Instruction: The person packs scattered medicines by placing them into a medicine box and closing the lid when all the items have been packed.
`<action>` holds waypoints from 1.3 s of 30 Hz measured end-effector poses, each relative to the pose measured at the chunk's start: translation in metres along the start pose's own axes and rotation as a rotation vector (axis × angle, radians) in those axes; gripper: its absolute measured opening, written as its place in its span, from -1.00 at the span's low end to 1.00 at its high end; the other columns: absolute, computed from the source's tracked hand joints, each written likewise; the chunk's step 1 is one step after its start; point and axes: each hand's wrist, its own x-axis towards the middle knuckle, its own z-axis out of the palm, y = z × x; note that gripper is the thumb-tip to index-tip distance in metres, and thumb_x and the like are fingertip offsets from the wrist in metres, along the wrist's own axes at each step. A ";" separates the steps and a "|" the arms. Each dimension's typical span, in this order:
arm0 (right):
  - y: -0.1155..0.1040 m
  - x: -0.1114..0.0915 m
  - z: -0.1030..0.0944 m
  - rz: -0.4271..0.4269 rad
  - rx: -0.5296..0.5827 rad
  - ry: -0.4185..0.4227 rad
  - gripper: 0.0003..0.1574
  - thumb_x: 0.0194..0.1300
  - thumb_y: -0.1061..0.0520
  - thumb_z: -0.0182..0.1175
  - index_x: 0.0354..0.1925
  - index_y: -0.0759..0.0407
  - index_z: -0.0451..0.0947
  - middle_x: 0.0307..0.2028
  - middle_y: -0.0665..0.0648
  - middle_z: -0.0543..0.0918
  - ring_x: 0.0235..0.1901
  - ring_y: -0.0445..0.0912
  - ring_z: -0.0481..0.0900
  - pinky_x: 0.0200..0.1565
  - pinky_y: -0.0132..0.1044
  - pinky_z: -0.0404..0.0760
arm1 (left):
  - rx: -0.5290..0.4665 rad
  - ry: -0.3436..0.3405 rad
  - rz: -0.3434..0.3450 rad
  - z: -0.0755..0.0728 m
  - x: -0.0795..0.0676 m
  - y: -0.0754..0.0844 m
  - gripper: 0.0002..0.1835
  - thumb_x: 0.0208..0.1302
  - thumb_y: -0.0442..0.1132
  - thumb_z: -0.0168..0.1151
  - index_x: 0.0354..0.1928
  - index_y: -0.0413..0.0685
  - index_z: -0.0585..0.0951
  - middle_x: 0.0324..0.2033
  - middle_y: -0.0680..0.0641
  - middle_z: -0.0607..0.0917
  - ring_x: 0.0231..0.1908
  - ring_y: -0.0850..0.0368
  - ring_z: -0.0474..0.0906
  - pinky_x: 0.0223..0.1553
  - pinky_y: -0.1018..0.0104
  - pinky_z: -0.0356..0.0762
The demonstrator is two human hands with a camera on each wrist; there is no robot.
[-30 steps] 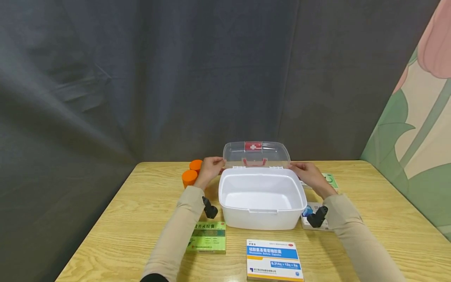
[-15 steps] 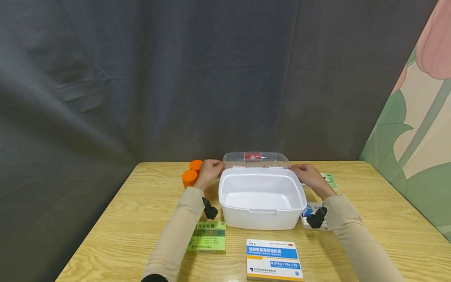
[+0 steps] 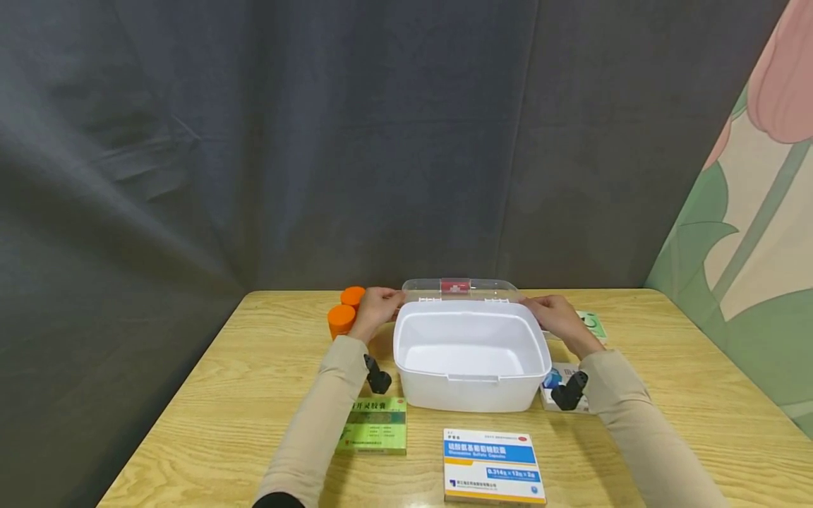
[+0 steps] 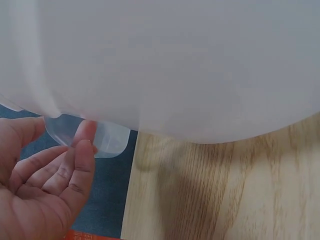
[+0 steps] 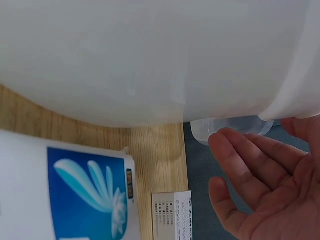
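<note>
A white plastic first-aid box (image 3: 473, 391) stands on the table with its top facing up. Its clear lid (image 3: 485, 288), bearing a red label with a white cross, is hinged at the far rim and tilts back. My left hand (image 3: 379, 307) holds the lid's left corner near the hinge; one finger shows through the clear plastic in the left wrist view. At the right corner, my right hand (image 3: 554, 315) holds the lid between thumb and fingers. In the right wrist view those fingers (image 5: 250, 162) lie against the lid's edge.
Two orange-capped bottles (image 3: 341, 319) stand beside the left hand. A green medicine box (image 3: 375, 427) and a white-and-blue one (image 3: 492, 466) lie in front. Right of the first-aid box are another white-and-blue carton (image 3: 559, 381) and a green-and-white one (image 3: 592, 324).
The lid has swung further back and down behind the box, mostly in the first half second. Both hands have stayed at its corners, dropping slightly. The cartons and bottles have not moved.
</note>
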 end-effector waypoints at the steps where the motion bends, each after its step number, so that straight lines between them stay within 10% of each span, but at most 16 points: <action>1: 0.000 0.000 0.000 -0.002 -0.010 0.002 -0.29 0.24 -0.28 -0.08 0.04 0.26 0.43 -0.10 0.23 0.54 -0.16 0.06 0.51 -0.11 -0.01 0.46 | 0.003 0.001 -0.003 0.000 0.000 0.000 -0.69 0.17 -0.11 0.18 -0.21 -0.23 0.63 -0.38 -0.10 0.62 -0.46 0.09 0.58 -0.28 0.17 0.53; 12: 0.035 0.026 -0.019 -0.101 -0.033 0.040 -0.27 0.17 -0.36 -0.04 0.05 0.15 0.41 -0.04 0.19 0.51 -0.13 0.02 0.52 -0.19 -0.04 0.51 | 0.062 -0.040 0.039 -0.009 -0.015 0.007 -0.57 0.17 0.01 0.14 -0.07 -0.18 0.57 -0.27 -0.09 0.60 -0.44 0.12 0.60 -0.32 0.25 0.55; 26: 0.038 -0.021 -0.068 -0.198 -0.058 0.127 -0.22 0.25 -0.23 -0.05 0.26 0.20 0.17 0.14 0.27 0.36 0.05 0.04 0.38 -0.04 -0.04 0.40 | -0.014 -0.078 0.518 -0.011 -0.077 0.024 -0.52 0.25 -0.21 0.09 0.15 -0.34 0.36 0.04 -0.27 0.45 0.03 -0.10 0.40 -0.01 0.14 0.36; 39: 0.077 -0.028 -0.092 -0.190 -0.033 0.127 -0.23 0.23 -0.10 0.08 0.30 0.15 0.10 0.21 0.29 0.22 0.15 0.12 0.21 0.06 0.13 0.20 | 0.116 -0.176 0.448 -0.006 -0.095 0.006 -0.13 0.10 0.20 0.11 0.36 0.04 0.01 0.32 0.00 0.04 0.25 0.10 0.03 0.16 0.16 0.09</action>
